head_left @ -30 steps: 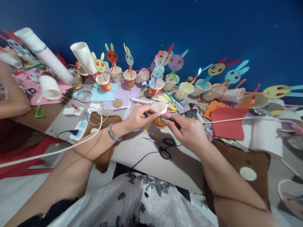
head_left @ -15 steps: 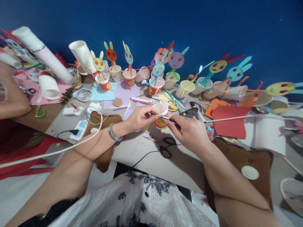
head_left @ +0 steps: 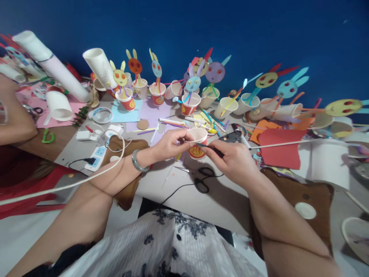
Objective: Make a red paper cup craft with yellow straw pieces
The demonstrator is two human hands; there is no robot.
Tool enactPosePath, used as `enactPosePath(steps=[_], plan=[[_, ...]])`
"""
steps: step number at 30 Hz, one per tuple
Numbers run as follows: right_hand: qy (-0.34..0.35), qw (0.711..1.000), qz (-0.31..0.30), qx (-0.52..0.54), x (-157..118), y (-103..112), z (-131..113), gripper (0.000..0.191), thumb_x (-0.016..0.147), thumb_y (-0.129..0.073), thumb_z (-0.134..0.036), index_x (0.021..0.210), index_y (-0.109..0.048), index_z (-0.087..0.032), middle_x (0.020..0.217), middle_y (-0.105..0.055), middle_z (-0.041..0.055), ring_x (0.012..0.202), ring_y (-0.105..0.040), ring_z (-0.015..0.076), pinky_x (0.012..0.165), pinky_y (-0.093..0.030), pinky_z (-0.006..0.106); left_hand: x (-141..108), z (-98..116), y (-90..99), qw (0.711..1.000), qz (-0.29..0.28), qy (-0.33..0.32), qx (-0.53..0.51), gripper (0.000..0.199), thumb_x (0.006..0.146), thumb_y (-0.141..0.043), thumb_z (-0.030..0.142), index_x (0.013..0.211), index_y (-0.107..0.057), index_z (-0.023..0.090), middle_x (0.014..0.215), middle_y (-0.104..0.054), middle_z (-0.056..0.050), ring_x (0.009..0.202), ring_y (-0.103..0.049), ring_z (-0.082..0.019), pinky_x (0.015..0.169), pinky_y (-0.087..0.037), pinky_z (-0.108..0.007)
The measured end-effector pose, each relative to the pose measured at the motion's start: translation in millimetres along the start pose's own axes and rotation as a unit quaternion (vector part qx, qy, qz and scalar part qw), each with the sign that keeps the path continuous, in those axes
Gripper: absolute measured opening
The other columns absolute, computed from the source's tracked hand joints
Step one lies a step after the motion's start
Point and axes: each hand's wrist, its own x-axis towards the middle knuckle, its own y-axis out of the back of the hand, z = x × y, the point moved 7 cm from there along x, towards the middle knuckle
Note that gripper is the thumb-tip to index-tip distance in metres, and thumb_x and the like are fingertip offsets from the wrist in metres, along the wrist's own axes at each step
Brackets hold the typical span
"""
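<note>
My left hand (head_left: 172, 144) is closed at the near rim of a red and white paper cup (head_left: 197, 152), which stands upright with its open mouth up. My right hand (head_left: 235, 159) is wrapped round a slim dark tool (head_left: 203, 145) whose thin end points left, against or just in front of the cup's near side. Its kind is hard to make out, since the fingers cover most of it. Below the cup lies a pair of black-handled scissors (head_left: 201, 185).
Paper cups with rabbit faces (head_left: 193, 84) line the back by the blue wall. A power strip (head_left: 98, 156) with cables sits left, and a white cable crosses my left forearm. Red paper (head_left: 281, 148) lies right. At far left is another person's arm (head_left: 15, 111).
The cup has shifted slightly to the right. My right hand and the dark tool have turned a little, while my left hand has stayed nearly still.
</note>
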Motion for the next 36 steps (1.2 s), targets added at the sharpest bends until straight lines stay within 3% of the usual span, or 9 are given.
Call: enactPosePath(steps=[6, 15, 24, 36], plan=[[-0.016, 0.998, -0.024, 0.053, 0.8, 0.6, 2.4, 0.039, 0.099, -0.052, -0.048, 0.081, -0.071, -0.02, 0.061, -0.062, 0.0006, 0.053, -0.049, 0.0129, 0.057, -0.031, 0.03, 0.2, 0.4, -1.4, 1.0, -0.016, 0.005, -0.02, 0.037, 0.093, -0.064, 0.051, 0.086, -0.069, 0.015, 0.083, -0.072, -0.005, 0.074, -0.061, -0.012, 0.069, -0.048, -0.024], [-0.002, 0.998, -0.013, 0.069, 1.6, 2.8, 1.1, 0.037, 0.099, -0.053, -0.047, 0.079, -0.069, -0.02, 0.062, -0.062, 0.0005, 0.054, -0.049, 0.0125, 0.058, -0.033, 0.029, 1.3, 1.9, -1.2, 0.999, -0.016, 0.004, -0.045, 0.033, 0.092, -0.067, 0.046, 0.085, -0.068, 0.014, 0.082, -0.071, -0.005, 0.073, -0.06, -0.012, 0.066, -0.048, -0.024], [-0.011, 0.999, -0.002, 0.052, 1.5, 5.7, 2.6, 0.039, 0.099, -0.052, -0.048, 0.078, -0.068, -0.02, 0.064, -0.064, 0.0015, 0.055, -0.049, 0.0129, 0.059, -0.033, 0.03, 1.3, -1.7, 6.2, 0.999, 0.034, 0.02, -0.015, 0.041, 0.091, -0.066, 0.055, 0.084, -0.067, 0.015, 0.078, -0.064, -0.003, 0.071, -0.056, -0.011, 0.061, -0.044, -0.023], [-0.03, 0.997, -0.018, 0.075, 4.6, -0.7, 6.9, 0.039, 0.098, -0.052, -0.049, 0.075, -0.066, -0.021, 0.059, -0.058, 0.0004, 0.055, -0.048, 0.0134, 0.057, -0.032, 0.029, 1.1, 5.9, 4.5, 0.998, 0.016, -0.037, 0.047, 0.035, 0.097, -0.06, 0.048, 0.085, -0.066, 0.015, 0.083, -0.07, -0.005, 0.073, -0.061, -0.013, 0.069, -0.048, -0.026]])
